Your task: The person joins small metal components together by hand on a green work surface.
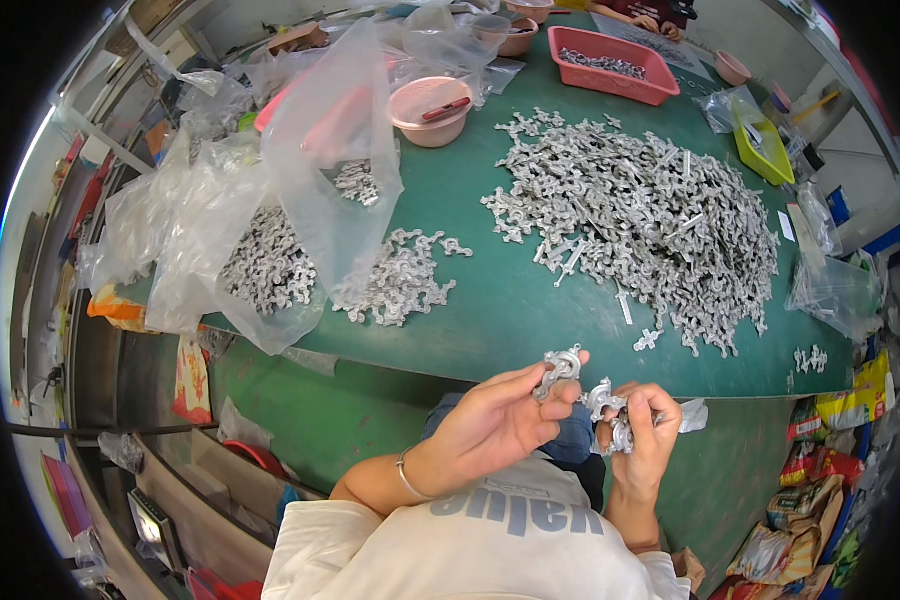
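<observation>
Close in front of my body, just off the table's near edge, both hands are raised. My left hand [515,412] pinches a small silver metal casting [560,370] with a curved, ring-like outline between thumb and fingers. In my right hand [642,440] are more silver castings [602,400], one sticking out toward the left hand and another partly hidden by the fingers. A large heap of similar silver castings [640,220] covers the right middle of the green table [440,335]. A smaller pile [400,280] lies to the left, beside a clear plastic bag [330,150].
A pink bowl [430,112] with a red-handled tool across it stands behind the bags. Farther back is a pink tray [615,68] of metal parts, with a yellow-green basket [762,150] at right. Another person's hands [670,30] show at the far end. Shelves [200,470] flank the left.
</observation>
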A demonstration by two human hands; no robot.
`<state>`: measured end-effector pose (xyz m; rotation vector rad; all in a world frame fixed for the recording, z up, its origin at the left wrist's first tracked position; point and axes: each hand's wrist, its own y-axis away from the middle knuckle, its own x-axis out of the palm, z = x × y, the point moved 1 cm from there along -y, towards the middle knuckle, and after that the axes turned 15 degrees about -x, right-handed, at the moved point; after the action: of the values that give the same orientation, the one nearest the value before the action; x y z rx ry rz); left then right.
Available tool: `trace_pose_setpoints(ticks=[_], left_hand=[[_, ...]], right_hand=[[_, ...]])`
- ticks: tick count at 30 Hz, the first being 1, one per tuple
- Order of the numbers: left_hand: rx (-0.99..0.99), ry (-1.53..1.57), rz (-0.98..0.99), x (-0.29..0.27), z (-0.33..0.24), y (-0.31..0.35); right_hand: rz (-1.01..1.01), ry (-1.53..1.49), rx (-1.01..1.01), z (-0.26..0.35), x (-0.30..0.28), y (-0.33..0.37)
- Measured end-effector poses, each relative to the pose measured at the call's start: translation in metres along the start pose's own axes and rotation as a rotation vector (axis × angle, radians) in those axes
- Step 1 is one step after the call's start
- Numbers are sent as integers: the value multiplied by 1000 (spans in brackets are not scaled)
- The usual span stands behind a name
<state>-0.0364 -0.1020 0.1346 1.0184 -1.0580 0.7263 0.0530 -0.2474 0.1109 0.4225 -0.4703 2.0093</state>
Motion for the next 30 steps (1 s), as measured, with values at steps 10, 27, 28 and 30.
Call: trace_pose_setpoints(ticks=[10, 27, 28, 30], left_hand=[[198, -239, 127, -2, 2, 1], [216, -548, -34, 4, 8, -5], [204, -540, -30, 5, 8, -6], [192, -532, -25, 4, 7, -6]], right_hand=[[106, 216, -131, 14, 3, 4], [171, 227, -122, 26, 7, 8], [170, 192, -106, 26, 8, 8], [169, 156, -90, 27, 8, 7]])
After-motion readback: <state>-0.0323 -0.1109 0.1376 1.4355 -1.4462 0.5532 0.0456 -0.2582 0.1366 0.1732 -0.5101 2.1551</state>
